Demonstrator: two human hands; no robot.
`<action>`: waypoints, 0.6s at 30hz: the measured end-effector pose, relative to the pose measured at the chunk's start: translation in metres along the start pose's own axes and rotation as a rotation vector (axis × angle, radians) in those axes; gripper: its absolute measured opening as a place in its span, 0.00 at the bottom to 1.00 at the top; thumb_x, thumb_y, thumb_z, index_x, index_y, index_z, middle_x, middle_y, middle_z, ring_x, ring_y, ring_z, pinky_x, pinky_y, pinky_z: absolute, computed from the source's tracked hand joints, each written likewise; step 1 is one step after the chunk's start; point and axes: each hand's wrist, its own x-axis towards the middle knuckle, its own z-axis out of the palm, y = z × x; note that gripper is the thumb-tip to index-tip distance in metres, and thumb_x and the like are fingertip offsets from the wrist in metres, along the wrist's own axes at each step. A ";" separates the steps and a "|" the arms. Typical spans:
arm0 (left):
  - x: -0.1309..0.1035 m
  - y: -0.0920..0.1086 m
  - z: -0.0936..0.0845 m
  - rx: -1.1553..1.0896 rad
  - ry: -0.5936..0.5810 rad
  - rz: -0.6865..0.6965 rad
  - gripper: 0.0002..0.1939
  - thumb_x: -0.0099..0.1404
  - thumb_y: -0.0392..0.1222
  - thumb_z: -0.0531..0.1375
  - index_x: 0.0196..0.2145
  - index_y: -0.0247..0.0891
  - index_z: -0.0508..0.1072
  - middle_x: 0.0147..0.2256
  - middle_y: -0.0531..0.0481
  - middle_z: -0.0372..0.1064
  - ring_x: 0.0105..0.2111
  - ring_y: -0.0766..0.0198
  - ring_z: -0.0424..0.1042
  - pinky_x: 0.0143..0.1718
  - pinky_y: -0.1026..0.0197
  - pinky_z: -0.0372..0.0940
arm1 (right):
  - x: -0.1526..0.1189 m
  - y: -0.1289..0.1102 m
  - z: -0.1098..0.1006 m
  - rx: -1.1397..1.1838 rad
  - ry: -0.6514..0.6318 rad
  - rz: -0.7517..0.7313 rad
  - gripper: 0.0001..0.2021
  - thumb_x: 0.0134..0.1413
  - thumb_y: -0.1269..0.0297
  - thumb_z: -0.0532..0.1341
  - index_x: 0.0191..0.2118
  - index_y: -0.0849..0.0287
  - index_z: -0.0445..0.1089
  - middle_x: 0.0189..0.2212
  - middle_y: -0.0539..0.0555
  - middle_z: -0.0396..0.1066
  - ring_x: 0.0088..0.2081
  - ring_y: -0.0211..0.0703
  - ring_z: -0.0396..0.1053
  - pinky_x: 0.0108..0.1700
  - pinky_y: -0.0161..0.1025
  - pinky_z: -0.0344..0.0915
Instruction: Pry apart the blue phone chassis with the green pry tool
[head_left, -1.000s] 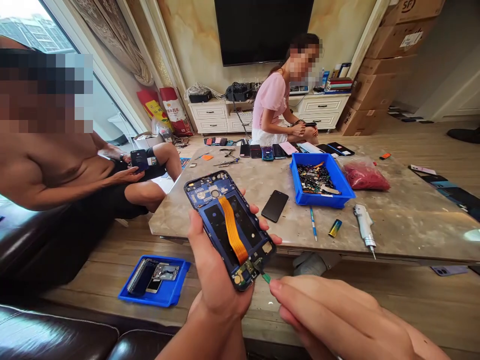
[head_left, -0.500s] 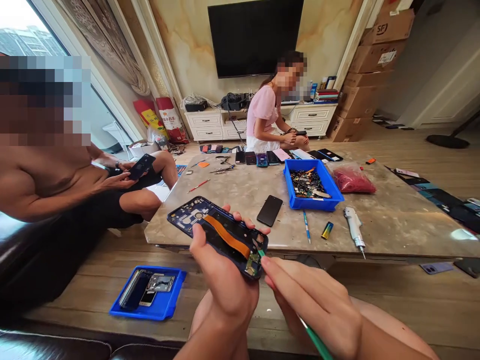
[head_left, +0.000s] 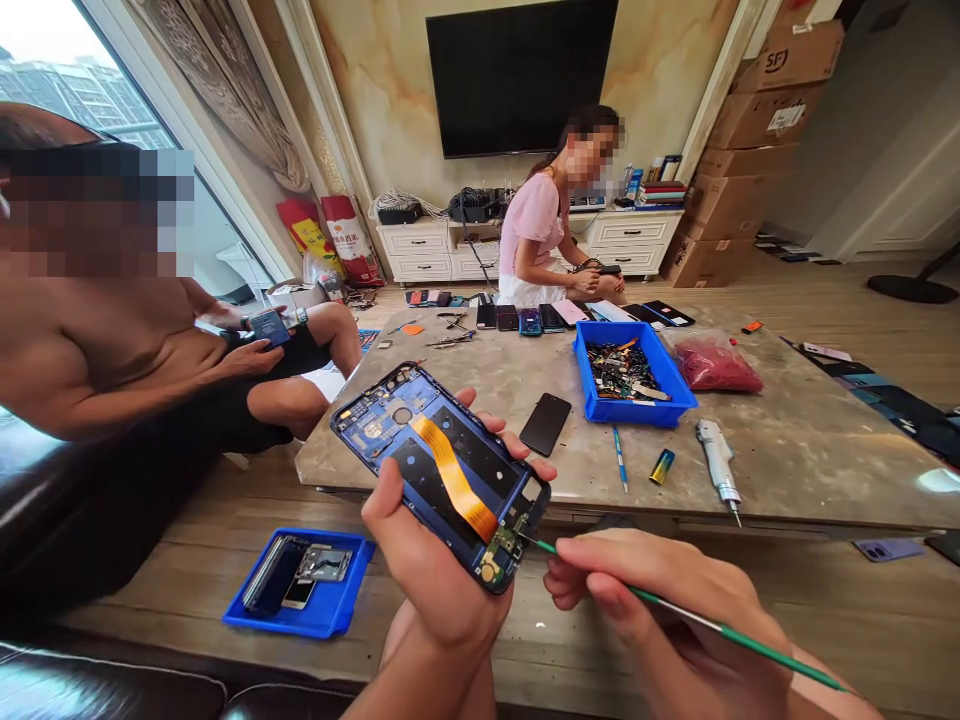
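left hand (head_left: 431, 575) grips opened phone (head_left: 442, 468) | right hand (head_left: 660, 600) pinches green tool (head_left: 697, 622) at bottom board; back already off; orange flex cable (head_left: 454, 478) not yet removed

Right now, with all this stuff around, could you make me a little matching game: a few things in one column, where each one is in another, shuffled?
Things:
1. opened blue phone
2. green-handled tool
3. black phone
4. blue bin of parts

Places:
A. lying flat on the table, by itself
B. held in the right hand
C. standing on the table, next to a red bag
D. held in the left hand

Pairs: 1-D, 2-B, 3-A, 4-C
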 end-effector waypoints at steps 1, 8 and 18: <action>-0.001 0.000 0.000 -0.003 -0.011 -0.009 0.29 0.67 0.60 0.53 0.51 0.34 0.77 0.37 0.42 0.74 0.32 0.55 0.75 0.31 0.50 0.76 | 0.001 -0.001 -0.001 0.025 0.002 0.004 0.17 0.62 0.82 0.59 0.52 0.61 0.75 0.34 0.53 0.79 0.34 0.37 0.80 0.38 0.29 0.78; -0.003 0.001 -0.001 -0.027 -0.089 -0.035 0.30 0.67 0.61 0.53 0.51 0.34 0.77 0.39 0.41 0.73 0.34 0.54 0.75 0.33 0.49 0.76 | 0.007 -0.003 -0.005 0.069 -0.019 0.001 0.16 0.64 0.82 0.58 0.52 0.62 0.75 0.33 0.51 0.79 0.34 0.34 0.79 0.39 0.27 0.77; -0.007 -0.007 -0.001 -0.001 0.015 0.070 0.27 0.65 0.60 0.55 0.47 0.35 0.79 0.37 0.44 0.71 0.34 0.57 0.73 0.35 0.51 0.76 | -0.011 -0.008 -0.018 -0.343 -0.204 -0.060 0.14 0.69 0.71 0.61 0.57 0.59 0.70 0.50 0.51 0.78 0.47 0.37 0.79 0.57 0.25 0.72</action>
